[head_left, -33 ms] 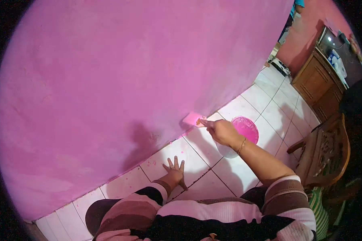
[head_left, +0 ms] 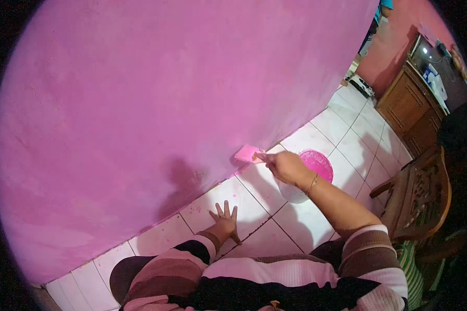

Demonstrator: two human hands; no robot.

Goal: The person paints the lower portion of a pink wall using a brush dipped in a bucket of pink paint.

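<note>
Gripping a pink-coated brush in the right hand, low at the foot of the pink wall. Shifted only slightly leftward since the earlier picture, suggesting brushwork on much the same low patch. Hard to tell from this angle whether pressed against the wall or just short of it. Bracing on the floor tiles with the left hand, spread wide and holding nothing. Partly behind the right hand, a pink-lined bucket.

I see the head-worn camera peering down, near the left hand and right hand, facing the pink wall.
</note>
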